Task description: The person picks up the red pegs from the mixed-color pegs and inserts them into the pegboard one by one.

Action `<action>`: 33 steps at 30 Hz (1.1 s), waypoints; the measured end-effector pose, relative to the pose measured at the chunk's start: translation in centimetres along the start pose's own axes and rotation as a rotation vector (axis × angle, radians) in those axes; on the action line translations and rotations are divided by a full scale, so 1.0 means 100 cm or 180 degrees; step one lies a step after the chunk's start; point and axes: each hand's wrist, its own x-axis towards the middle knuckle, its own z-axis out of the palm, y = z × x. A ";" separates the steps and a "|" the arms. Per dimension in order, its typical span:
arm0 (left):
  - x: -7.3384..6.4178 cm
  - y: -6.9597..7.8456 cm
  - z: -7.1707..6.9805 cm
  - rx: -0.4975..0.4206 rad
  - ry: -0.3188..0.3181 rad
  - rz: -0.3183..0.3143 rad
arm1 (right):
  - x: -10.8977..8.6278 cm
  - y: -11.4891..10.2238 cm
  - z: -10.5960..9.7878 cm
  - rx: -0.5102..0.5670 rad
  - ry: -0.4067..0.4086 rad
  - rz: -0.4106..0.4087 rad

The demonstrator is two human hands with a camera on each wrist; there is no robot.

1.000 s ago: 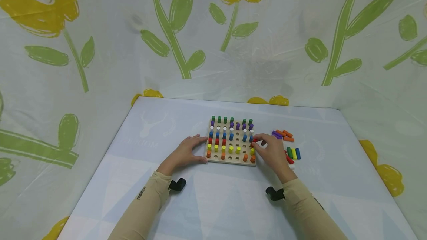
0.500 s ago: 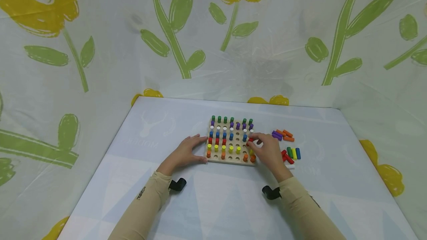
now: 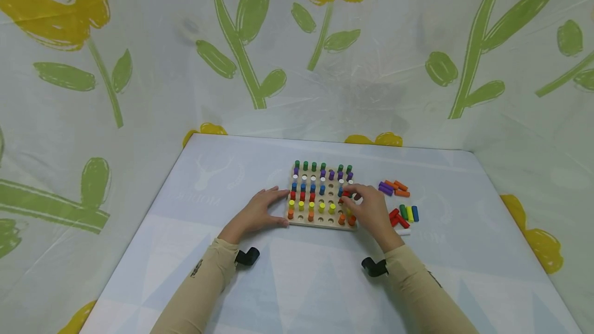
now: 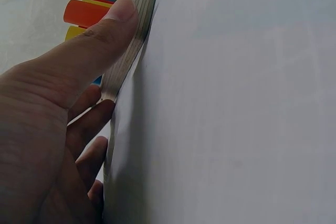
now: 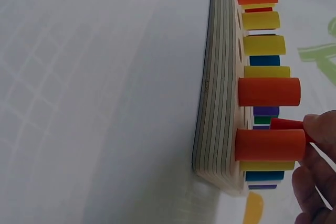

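A wooden pegboard [image 3: 325, 224] stands on the table with rows of green, purple, white, blue, red, yellow and orange pegs, some holes bare. My left hand [image 3: 257, 212] rests against its left end, fingers fairly straight. In the left wrist view the thumb [image 4: 113, 27] touches the board's edge. Over the right part of the red row, my right hand [image 3: 373, 210] pinches a red peg [image 3: 346, 194] between thumb and fingers. The right wrist view shows that red peg [image 5: 286, 124] behind an orange peg [image 5: 270, 145]; its lower end is hidden.
Right of the board lie loose pegs: orange pegs [image 3: 401, 194], purple pegs [image 3: 385, 188], red pegs [image 3: 402, 221], a green peg [image 3: 403, 212], a yellow peg [image 3: 410, 214], a blue peg [image 3: 415, 213] and a white peg [image 3: 403, 232]. A flowered curtain [image 3: 371, 81] hangs behind the table.
My right hand has moved a little left along the red row with the red peg, away from the board's right edge. The left hand has stayed in place.
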 end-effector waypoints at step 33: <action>-0.001 0.001 -0.001 0.0010 -0.0005 -0.0025 | 0.008 -0.015 0.013 -0.0010 -0.0129 -0.0097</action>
